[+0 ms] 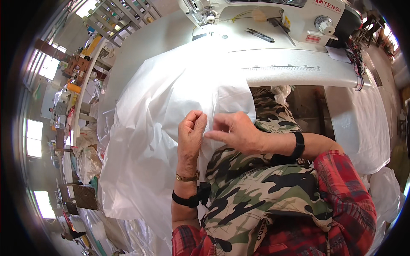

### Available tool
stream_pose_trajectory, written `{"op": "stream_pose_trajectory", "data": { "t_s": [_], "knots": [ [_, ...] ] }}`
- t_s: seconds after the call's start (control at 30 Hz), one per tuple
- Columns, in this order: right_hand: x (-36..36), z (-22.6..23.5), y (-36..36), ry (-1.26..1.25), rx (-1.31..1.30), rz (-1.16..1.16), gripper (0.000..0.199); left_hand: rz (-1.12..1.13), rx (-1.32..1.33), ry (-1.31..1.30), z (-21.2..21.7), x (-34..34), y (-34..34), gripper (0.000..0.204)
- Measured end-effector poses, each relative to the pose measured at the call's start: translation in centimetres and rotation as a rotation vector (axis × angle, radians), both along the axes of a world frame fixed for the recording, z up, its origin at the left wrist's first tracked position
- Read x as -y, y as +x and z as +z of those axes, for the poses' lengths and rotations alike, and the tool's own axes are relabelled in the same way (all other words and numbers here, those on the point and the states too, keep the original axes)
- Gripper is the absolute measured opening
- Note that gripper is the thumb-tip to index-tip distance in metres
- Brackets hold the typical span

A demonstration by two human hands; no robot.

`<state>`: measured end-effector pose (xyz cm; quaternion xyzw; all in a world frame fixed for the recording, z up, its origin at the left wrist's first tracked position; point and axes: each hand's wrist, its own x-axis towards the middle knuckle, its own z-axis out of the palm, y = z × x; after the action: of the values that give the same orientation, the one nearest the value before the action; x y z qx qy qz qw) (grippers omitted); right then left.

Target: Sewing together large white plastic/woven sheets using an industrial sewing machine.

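Note:
A large sheet of thin white fabric [141,141] spreads from under the sewing machine's needle area [210,19] down over the table's front edge and my lap. In front of the machine my left hand [191,134] is closed, thumb against the bent fingers, pinching the white fabric near a fold. What lies right between those fingertips is too small to make out. Just to its right, my right hand [239,133] hovers over the cloth with bent fingers and the thumb apart from them. Its fingertips are slightly blurred, and nothing shows in them.
On the machine bed lie dark thread snips [259,36] and another slim dark tool [282,30]. A printed ruler scale [279,68] runs along the table's front edge. Bundled wires [355,59] hang at the right. Cluttered shelving [81,85] stands at the left.

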<state>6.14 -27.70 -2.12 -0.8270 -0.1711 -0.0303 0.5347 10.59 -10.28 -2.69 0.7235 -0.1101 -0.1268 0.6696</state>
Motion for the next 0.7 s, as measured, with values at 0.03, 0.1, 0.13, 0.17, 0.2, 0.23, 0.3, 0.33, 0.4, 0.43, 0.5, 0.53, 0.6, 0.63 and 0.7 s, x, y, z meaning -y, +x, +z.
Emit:
{"op": "stream_pose_trajectory", "data": {
  "t_s": [0.03, 0.1, 0.13, 0.17, 0.2, 0.23, 0.3, 0.33, 0.4, 0.43, 0.5, 0.53, 0.6, 0.63, 0.7],
  "knots": [
    [0.2, 0.0, 0.1, -0.005, -0.108, -0.022, 0.03, 0.003, -0.001, -0.012, -0.1, 0.0, 0.0, 0.018],
    [0.3, -0.3, 0.2, -0.01, -0.22, -0.04, 0.03, 0.009, -0.006, -0.022, -0.2, 0.1, -0.2, 0.017],
    [0.2, -0.4, 0.2, 0.01, -0.193, -0.017, 0.029, 0.004, -0.004, -0.018, -0.3, 0.1, -0.3, 0.016],
    [0.1, -0.6, 0.2, 0.025, -0.172, 0.009, 0.029, -0.007, 0.015, -0.029, -0.4, 0.1, -0.3, 0.016],
    [-0.1, -0.8, 0.2, 0.028, -0.168, 0.005, 0.029, -0.003, -0.004, -0.015, -0.5, 0.1, -0.4, 0.016],
    [-0.3, -1.0, 0.1, 0.112, -0.166, 0.014, 0.027, 0.007, 0.005, -0.006, -0.6, 0.0, -0.4, 0.016],
    [-0.5, -1.1, -0.1, 0.199, -0.165, 0.02, 0.025, 0.013, 0.012, 0.006, -0.7, -0.1, -0.3, 0.016],
    [-0.5, -1.1, -0.2, 0.212, -0.143, 0.014, 0.024, 0.002, 0.036, 0.021, -0.7, -0.2, -0.3, 0.017],
    [-0.5, -1.0, -0.3, 0.223, -0.123, 0.007, 0.023, -0.011, 0.058, 0.035, -0.7, -0.3, -0.2, 0.017],
    [-0.6, -0.9, -0.2, 0.208, -0.134, 0.023, 0.022, 0.007, 0.064, 0.052, -0.5, -0.4, -0.1, 0.017],
    [-0.7, -0.7, -0.2, 0.193, -0.143, 0.036, 0.021, 0.022, 0.071, 0.069, -0.3, -0.3, -0.1, 0.016],
    [-0.8, -0.7, -0.1, 0.087, -0.077, 0.03, 0.02, 0.021, 0.018, 0.04, -0.2, -0.2, -0.1, 0.017],
    [-0.9, -0.8, -0.2, -0.018, -0.014, 0.026, 0.02, 0.023, -0.037, 0.011, 0.0, 0.1, -0.2, 0.017],
    [-1.0, -0.9, -0.2, -0.118, 0.048, 0.042, 0.018, 0.028, -0.067, -0.027, -0.1, 0.4, -0.3, 0.018],
    [-0.8, -1.1, -0.2, -0.219, 0.107, 0.061, 0.017, 0.037, -0.098, -0.067, -0.2, 0.8, -0.1, 0.018]
  ]
}}
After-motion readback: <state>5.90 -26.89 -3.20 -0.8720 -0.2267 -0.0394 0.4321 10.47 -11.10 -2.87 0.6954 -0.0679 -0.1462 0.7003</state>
